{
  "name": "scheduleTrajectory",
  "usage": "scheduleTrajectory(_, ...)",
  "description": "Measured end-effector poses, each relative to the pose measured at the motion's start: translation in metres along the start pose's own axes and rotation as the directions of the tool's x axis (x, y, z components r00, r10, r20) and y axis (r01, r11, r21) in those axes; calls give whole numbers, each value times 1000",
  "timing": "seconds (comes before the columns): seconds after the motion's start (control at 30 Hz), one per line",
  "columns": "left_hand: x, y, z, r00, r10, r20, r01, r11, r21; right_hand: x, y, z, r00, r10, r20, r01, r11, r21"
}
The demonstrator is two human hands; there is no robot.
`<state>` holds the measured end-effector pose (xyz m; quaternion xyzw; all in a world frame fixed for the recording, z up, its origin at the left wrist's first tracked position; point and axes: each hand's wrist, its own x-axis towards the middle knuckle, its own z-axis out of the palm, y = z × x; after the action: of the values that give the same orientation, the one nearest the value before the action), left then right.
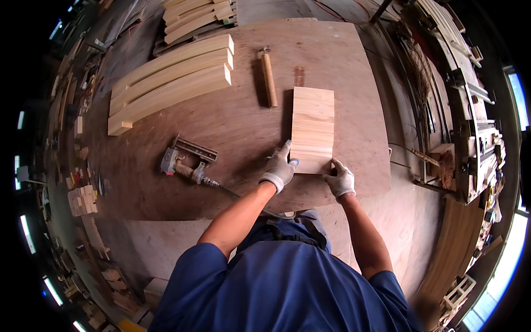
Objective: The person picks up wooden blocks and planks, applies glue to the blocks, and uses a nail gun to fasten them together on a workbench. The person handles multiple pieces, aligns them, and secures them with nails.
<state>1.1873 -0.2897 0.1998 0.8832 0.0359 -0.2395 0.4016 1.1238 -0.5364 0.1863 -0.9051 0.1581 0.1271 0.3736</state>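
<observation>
A pale wooden block [312,122], long and rectangular, stands on the brown plywood work table [243,127] in front of me. Both my hands wear whitish work gloves. My left hand [280,167] grips the block's near left corner, its thumb against the near face. At the near right corner, the fingers of my right hand [341,178] are closed on the edge. The undersides of both hands are hidden. Left of my left hand lies a pneumatic nail gun [188,162] with its hose running toward me. A wooden-handled hammer [268,78] lies beyond the block, to its left.
Several curved pale wooden beams [171,83] lie side by side at the table's far left. More boards [196,19] are stacked beyond the table. Along the right side runs a rack [470,105] with clamps and bars. Wood scraps [83,199] lie on the left.
</observation>
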Motion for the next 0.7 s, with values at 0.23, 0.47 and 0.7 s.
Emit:
scheduleTrajectory(0.23,-3,11,0,1000,25,5,-25,999,-48,-4,8,-5,998,-42,-54,47,995,90)
scheduleTrajectory(0.47,31,-41,46,961,144,-235,-156,987,-34,-8,30,-29,986,-161,-34,165,960,227)
scheduleTrajectory(0.7,11,71,87,840,453,-299,-161,734,660,-63,159,-151,895,68,-440,99,933,346)
